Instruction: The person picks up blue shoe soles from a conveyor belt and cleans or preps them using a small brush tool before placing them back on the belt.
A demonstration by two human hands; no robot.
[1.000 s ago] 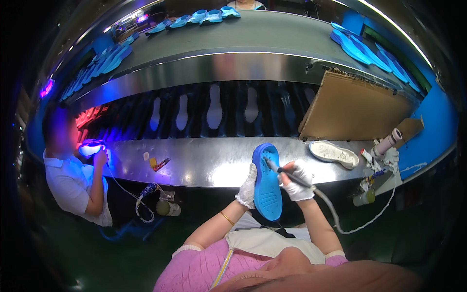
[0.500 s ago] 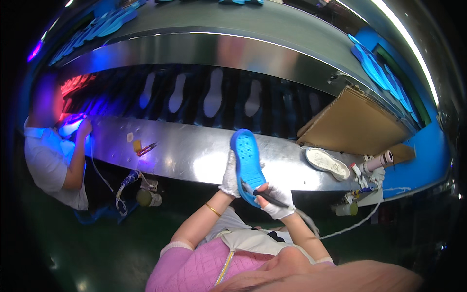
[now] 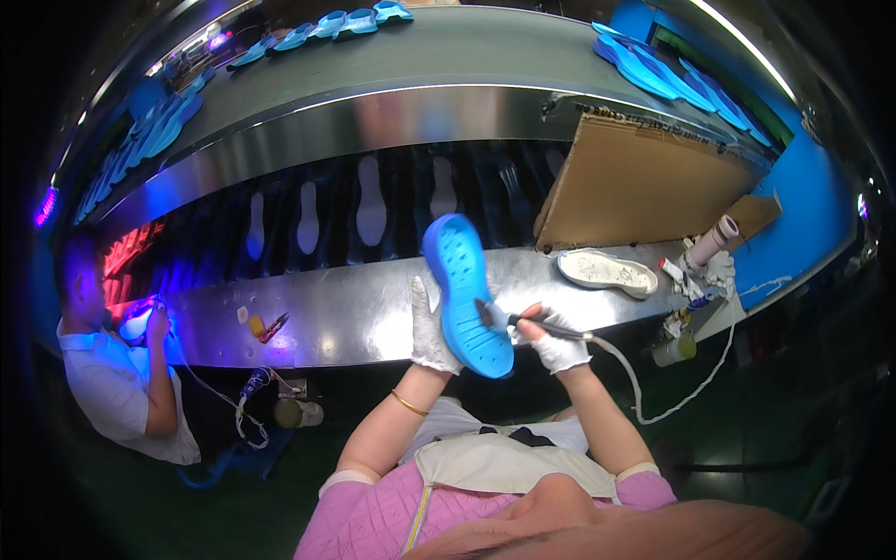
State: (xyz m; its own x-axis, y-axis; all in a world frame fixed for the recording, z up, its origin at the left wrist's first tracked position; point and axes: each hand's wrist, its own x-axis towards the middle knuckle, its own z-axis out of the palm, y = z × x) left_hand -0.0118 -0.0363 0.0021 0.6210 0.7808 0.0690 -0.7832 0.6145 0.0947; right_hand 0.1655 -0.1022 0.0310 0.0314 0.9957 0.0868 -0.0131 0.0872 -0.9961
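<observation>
A blue shoe sole (image 3: 462, 275) with small holes and grooves stands upright above the bench's near edge. My white-gloved left hand (image 3: 431, 334) supports it from behind and from the left, thumb up along its left side. My right hand (image 3: 558, 349), in a white glove with bare fingertips, pinches a black-handled brush (image 3: 551, 328) fed by a pale hose (image 3: 627, 369). The brush's bristles rest on the sole's right edge near its middle. A white sole (image 3: 607, 272) lies on the bench right of my hands.
A metal bench (image 3: 373, 322) runs before me, with a dark conveyor (image 3: 327, 205) carrying soles behind it. A cardboard sheet (image 3: 644, 187) leans at right, near a pink tube (image 3: 714, 241). Left lie red-handled pliers (image 3: 273, 329). A co-worker (image 3: 121, 373) sits at far left.
The brush has moved from the sole's lower left edge to its right edge near the middle. The sole is tilted more to the left. The whole view has shifted.
</observation>
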